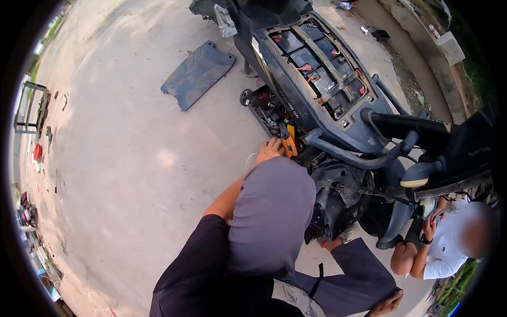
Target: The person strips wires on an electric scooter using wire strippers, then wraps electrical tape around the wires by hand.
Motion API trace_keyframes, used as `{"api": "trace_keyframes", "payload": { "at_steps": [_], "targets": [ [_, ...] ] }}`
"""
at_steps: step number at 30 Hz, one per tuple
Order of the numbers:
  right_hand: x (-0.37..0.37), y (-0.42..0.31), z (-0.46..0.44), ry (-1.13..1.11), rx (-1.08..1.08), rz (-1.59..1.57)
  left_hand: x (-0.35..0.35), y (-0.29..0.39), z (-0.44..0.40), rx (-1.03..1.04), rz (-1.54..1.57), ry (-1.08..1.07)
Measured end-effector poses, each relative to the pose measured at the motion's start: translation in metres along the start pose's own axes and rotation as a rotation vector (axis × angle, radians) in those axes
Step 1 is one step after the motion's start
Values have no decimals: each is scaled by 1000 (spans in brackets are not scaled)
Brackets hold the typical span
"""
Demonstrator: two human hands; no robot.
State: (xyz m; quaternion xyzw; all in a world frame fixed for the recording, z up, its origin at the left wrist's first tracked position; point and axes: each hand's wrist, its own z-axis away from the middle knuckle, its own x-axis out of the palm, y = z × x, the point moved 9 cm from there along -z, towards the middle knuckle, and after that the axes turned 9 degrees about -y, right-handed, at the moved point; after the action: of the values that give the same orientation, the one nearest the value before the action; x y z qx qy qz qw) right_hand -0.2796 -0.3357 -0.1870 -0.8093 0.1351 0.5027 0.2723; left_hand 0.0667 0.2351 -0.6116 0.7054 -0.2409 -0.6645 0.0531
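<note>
My left hand (270, 149) reaches to the near end of a toolbox (257, 119) on the ground, fingers a little apart at its edge, right beside orange-handled pliers (288, 147). I see no tool clearly gripped in it. Dark tools crowd the box, too jumbled to tell apart. My right hand (388, 303) rests by my right knee (377, 274), with its fingers loosely apart and nothing visible in them. Close to the toolbox, an electric scooter (338, 124) stands with its floor compartment uncovered, showing several black batteries (319, 79) under a strap.
A dark floor panel (198, 75) lies on the concrete beyond the toolbox. At right, another person in a white shirt (441, 251) crouches beside the scooter, holding something pale. The scooter's handlebar (364, 153) juts out near my knees. A metal frame (33, 108) stands far left.
</note>
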Motion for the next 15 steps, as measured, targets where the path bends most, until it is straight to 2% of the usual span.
{"api": "trace_keyframes", "payload": {
  "at_steps": [3,9,11,15],
  "targets": [
    [12,25,-7,-11,19,-19,-1,2,2,-6,-48,17],
    [13,16,-3,-44,-14,-85,17,-3,17,12,11,-185],
    [9,9,0,-40,1,-73,43,-4,34,45,-40,-118],
    [9,4,4,-36,13,-93,40,8,61,52,8,-67]
  ]
}}
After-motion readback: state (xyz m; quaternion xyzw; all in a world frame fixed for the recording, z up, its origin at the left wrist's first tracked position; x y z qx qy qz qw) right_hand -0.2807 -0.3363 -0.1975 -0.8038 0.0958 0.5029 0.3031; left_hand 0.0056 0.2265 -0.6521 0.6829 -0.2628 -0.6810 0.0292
